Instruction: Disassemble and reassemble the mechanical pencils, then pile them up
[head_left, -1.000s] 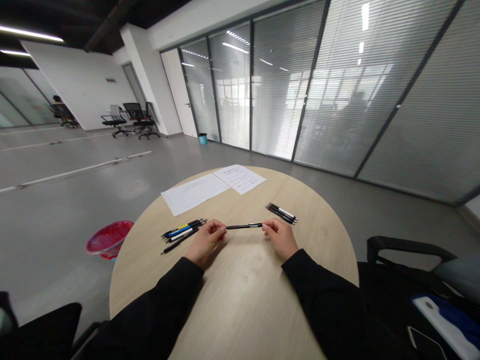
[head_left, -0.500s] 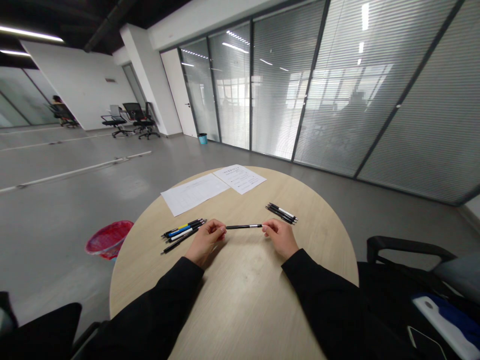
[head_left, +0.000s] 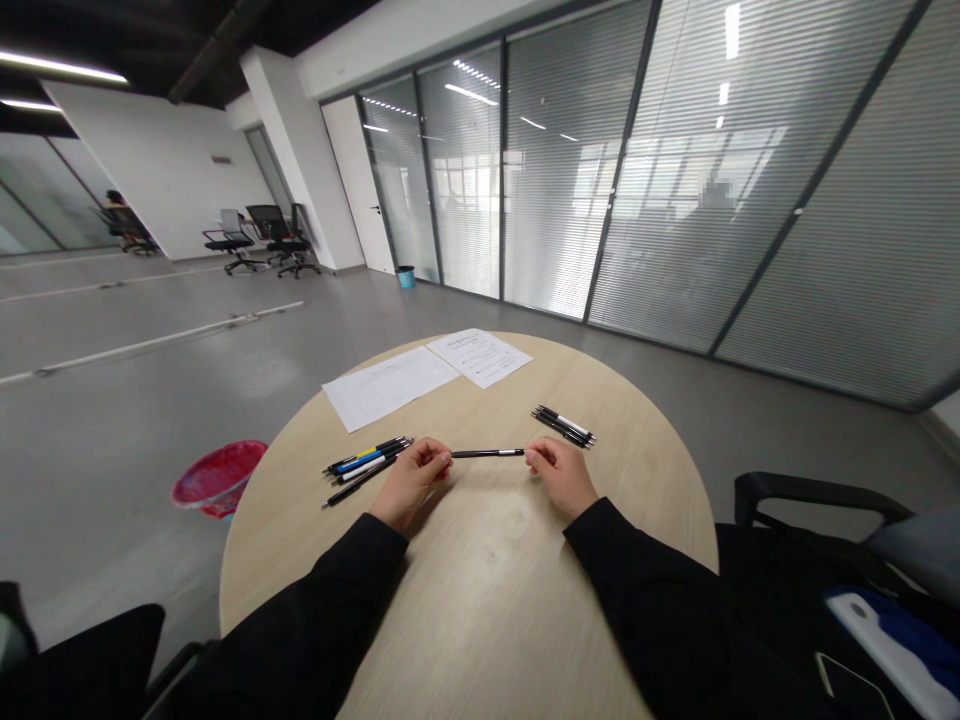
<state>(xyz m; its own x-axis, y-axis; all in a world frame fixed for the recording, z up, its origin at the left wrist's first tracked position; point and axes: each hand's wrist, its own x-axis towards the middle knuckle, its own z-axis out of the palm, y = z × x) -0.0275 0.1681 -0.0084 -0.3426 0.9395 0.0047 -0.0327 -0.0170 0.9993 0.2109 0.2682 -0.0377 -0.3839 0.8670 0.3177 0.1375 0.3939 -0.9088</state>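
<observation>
A slim black pen [head_left: 484,454] with a white band is stretched level between my two hands, above the middle of the table. Pinched fingers of my left hand [head_left: 416,475] close on its left end. The thumb and fingers of my right hand [head_left: 559,470] close on the other end, hiding its tip. Beside my left hand lies a loose group of pens [head_left: 364,465], mostly black, with some blue, yellow and white parts. Just beyond my right hand several black pens [head_left: 564,426], one with a white part, lie side by side.
Two printed sheets [head_left: 394,385] lie at the far side of the round wooden table [head_left: 487,580]. A red-lined basket [head_left: 217,478] stands on the floor to the left. At right, a black chair [head_left: 817,495] holds a phone [head_left: 851,688] and a white-and-blue thing.
</observation>
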